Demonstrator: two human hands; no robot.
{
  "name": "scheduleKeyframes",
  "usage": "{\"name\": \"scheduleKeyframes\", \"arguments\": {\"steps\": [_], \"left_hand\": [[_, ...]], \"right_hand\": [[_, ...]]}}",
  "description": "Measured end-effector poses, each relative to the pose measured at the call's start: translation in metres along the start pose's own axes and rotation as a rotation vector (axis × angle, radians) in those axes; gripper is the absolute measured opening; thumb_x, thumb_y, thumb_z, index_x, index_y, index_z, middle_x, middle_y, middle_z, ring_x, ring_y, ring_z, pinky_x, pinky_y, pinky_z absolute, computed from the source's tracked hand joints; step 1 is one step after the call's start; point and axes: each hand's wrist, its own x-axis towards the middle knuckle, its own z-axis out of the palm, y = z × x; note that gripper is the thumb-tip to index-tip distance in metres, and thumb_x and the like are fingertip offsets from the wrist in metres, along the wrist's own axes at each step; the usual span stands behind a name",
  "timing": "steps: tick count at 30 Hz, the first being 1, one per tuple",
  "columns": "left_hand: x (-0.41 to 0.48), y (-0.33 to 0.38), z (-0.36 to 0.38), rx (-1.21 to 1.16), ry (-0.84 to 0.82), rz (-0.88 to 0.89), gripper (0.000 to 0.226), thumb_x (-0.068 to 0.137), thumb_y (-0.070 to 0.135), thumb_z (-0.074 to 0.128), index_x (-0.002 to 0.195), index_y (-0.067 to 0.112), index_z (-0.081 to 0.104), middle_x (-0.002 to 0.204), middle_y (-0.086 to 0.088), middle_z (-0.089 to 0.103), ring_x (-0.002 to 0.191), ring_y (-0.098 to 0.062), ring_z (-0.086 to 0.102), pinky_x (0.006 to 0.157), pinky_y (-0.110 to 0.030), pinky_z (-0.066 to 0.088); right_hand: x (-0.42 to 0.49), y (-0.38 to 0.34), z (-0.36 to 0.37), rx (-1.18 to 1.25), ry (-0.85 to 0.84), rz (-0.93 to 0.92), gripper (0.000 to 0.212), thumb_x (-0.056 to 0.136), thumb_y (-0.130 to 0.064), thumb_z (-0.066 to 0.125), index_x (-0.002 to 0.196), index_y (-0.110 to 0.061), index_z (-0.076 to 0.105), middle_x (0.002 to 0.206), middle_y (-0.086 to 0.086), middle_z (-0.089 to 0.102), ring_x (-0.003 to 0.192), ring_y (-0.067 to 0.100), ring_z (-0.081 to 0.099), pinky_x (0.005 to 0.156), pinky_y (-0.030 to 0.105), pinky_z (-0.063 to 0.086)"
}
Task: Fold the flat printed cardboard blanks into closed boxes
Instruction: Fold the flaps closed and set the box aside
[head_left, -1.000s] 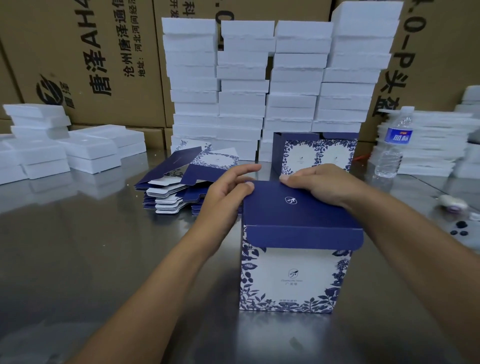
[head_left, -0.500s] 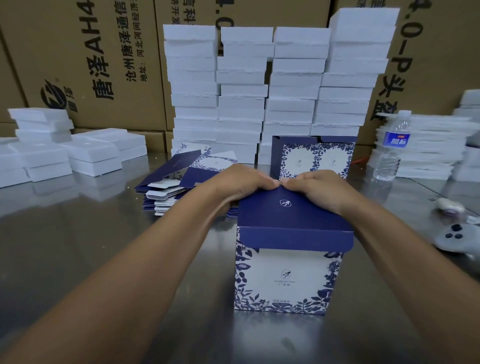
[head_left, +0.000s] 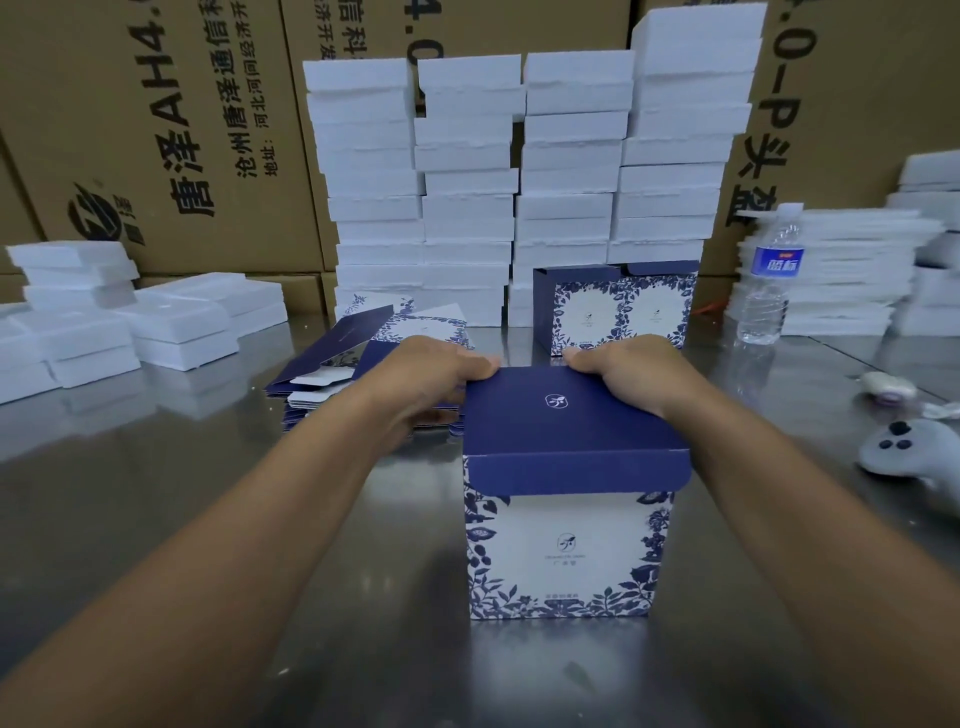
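Indoors, box (head_left: 566, 551) on shiny metal table (head_left: 156, 519)

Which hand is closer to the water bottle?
Right. The right hand holds the far right corner of the box lid, on the side toward the water bottle. The left hand holds the far left corner, further from the bottle.
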Motion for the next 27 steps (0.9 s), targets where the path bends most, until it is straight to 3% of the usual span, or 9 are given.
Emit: {"name": "scheduleKeyframes", "arguments": {"steps": [3,8,10,12,16,21,23,27], "left_hand": [[-0.003,-0.003,-0.001,-0.010,0.028,0.028,0.017,0.090,0.023,0.063,0.074,0.016,0.062,0.079,-0.002,0.069,0.065,-0.011,0.062,0.062,-0.022,0.045],[-0.007,-0.008,0.005,-0.099,0.090,0.048,0.023,0.090,0.022,0.063,0.067,0.018,0.061,0.056,0.006,0.063,0.045,-0.004,0.055,0.047,-0.016,0.039],[-0.010,-0.013,0.009,-0.162,0.124,0.053,0.027,0.090,0.024,0.063,0.064,0.018,0.058,0.052,0.006,0.061,0.043,-0.006,0.054,0.047,-0.017,0.038],[-0.012,-0.019,0.014,-0.212,0.194,0.076,0.030,0.091,0.026,0.063,0.062,0.016,0.058,0.054,0.003,0.060,0.049,-0.011,0.053,0.051,-0.019,0.040],[-0.014,-0.022,0.023,-0.259,0.304,0.115,0.030,0.093,0.024,0.059,0.066,0.011,0.054,0.062,-0.004,0.055,0.056,-0.016,0.048,0.054,-0.024,0.038],[-0.015,-0.017,0.024,-0.236,0.327,0.131,0.030,0.094,0.021,0.058,0.067,0.010,0.053,0.062,-0.004,0.052,0.054,-0.015,0.046,0.052,-0.022,0.036],[-0.016,-0.018,0.024,-0.240,0.331,0.128,0.031,0.094,0.021,0.058,0.064,0.011,0.053,0.062,-0.004,0.053,0.055,-0.016,0.047,0.054,-0.024,0.037],[-0.016,-0.020,0.023,-0.265,0.310,0.124,0.031,0.093,0.023,0.059,0.065,0.011,0.056,0.063,-0.003,0.057,0.057,-0.016,0.050,0.056,-0.024,0.039]], "right_hand": [[0.001,-0.001,0.000,-0.076,-0.004,0.020,0.040,0.086,-0.040,0.065,0.103,-0.004,0.068,0.068,-0.007,0.054,0.052,0.005,0.049,0.028,0.009,0.030],[-0.001,-0.001,0.000,-0.022,0.026,0.060,0.036,0.085,-0.036,0.067,0.101,-0.004,0.066,0.065,-0.004,0.055,0.042,0.005,0.052,0.031,0.014,0.033],[-0.004,0.000,-0.001,0.046,0.075,0.059,0.036,0.086,-0.026,0.066,0.105,0.004,0.064,0.076,0.007,0.064,0.040,0.004,0.054,0.026,0.012,0.027],[-0.008,0.002,-0.002,0.064,0.141,0.054,0.043,0.086,-0.021,0.065,0.108,0.015,0.058,0.102,0.015,0.066,0.060,0.008,0.058,0.026,0.013,0.023],[-0.014,0.001,-0.002,0.125,0.165,0.069,0.040,0.085,-0.018,0.066,0.102,0.015,0.052,0.098,0.006,0.057,0.072,0.012,0.059,0.026,0.015,0.022],[-0.014,0.002,-0.003,0.193,0.151,0.151,0.031,0.085,-0.022,0.067,0.084,0.007,0.055,0.069,-0.004,0.060,0.025,0.010,0.044,0.023,0.011,0.021],[-0.018,0.004,-0.002,0.279,0.136,0.206,0.021,0.085,-0.024,0.067,0.076,-0.007,0.058,0.058,0.000,0.056,0.020,0.007,0.043,0.022,0.010,0.021],[-0.026,0.010,0.000,0.452,0.107,0.251,0.021,0.084,-0.028,0.068,0.082,-0.008,0.058,0.060,0.002,0.056,0.023,0.008,0.048,0.025,0.009,0.025]]}}
